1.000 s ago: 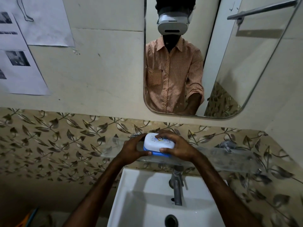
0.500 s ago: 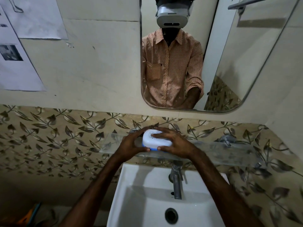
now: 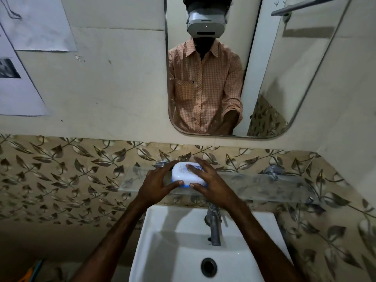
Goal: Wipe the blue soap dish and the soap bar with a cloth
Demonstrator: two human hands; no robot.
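I hold the soap dish [image 3: 188, 176] with both hands over the glass shelf [image 3: 264, 185], above the white sink [image 3: 183, 241]. My left hand [image 3: 156, 184] has a closed grip on its left end, same as before. My right hand [image 3: 211, 184] has changed: half a second ago its fingers curled over the lid, and now they are spread out flat across the top, with only the thumb pressing the front edge. The dish now looks turned a bit more toward me.

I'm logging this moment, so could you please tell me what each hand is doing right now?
Left hand: closed on the soap dish, gripping its left side.
Right hand: closed on the same soap dish, fingers over its top.
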